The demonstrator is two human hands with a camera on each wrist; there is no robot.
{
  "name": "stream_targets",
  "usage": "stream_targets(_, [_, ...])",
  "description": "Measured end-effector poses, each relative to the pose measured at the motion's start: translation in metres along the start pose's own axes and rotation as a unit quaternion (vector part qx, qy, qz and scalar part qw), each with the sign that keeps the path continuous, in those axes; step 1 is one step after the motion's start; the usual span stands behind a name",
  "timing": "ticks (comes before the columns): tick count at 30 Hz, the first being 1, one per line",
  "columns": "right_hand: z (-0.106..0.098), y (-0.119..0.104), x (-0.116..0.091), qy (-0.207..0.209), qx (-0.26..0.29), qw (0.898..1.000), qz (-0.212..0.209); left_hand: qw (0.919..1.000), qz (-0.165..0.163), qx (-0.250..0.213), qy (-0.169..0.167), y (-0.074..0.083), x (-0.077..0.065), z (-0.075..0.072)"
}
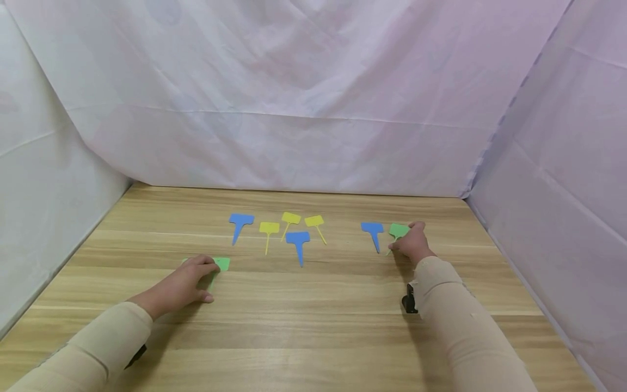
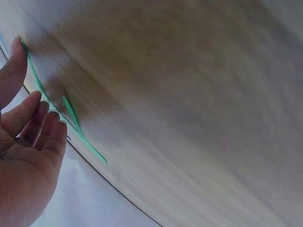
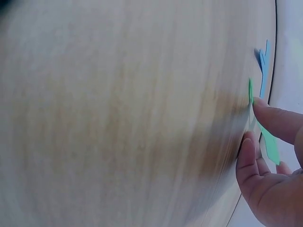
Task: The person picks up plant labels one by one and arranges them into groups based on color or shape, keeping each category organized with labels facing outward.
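Near the table's left side, my left hand (image 1: 188,283) rests at a green plant label (image 1: 222,264). In the left wrist view its thumb is at one end of the green stem (image 2: 35,75), and its loosely bent fingers lie along the rest. More green shows past the knuckles; the hand hides what lies between. On the right, my right hand (image 1: 415,242) reaches over another green plant label (image 1: 399,231), thumb beside the stem, fingers past the head. The right wrist view shows a gap between thumb and forefinger, with the green label (image 3: 270,144) behind them.
Blue T-shaped labels lie at left (image 1: 241,219), in the middle (image 1: 297,238) and beside the right hand (image 1: 372,227). Yellow labels (image 1: 269,227) (image 1: 291,218) (image 1: 314,221) lie between them. Pale cloth (image 1: 303,147) hangs behind the wooden table (image 1: 303,337) and along both sides.
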State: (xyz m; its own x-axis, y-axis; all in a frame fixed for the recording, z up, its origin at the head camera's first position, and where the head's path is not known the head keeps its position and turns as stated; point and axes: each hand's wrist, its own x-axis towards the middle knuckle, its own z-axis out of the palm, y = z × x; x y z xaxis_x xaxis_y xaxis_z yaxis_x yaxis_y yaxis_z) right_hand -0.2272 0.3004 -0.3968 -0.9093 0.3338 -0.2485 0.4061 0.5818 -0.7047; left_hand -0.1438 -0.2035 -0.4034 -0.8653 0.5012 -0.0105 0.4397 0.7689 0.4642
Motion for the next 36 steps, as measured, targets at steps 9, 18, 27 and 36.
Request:
stream_targets(9, [0.0005,-0.0002,0.0026,0.013,0.012,1.000,0.003,1.0000,0.002,0.003,0.003,-0.0010,-0.0005,0.0000])
stream_targets(18, [0.0006,-0.0005,0.0031,0.012,0.020,1.000,-0.008,1.0000,-0.001,0.003,0.004,-0.0002,-0.0010,0.0009])
stream_targets(27, [-0.0007,-0.0007,0.0018,0.005,0.048,0.999,0.002,1.0000,0.001,0.000,0.004,0.0002,-0.0012,0.0006])
stream_targets(36, [-0.0050,0.0034,-0.0035,0.003,0.084,0.996,-0.005,1.0000,0.007,0.002,0.000,-0.0006,-0.0002,0.0002])
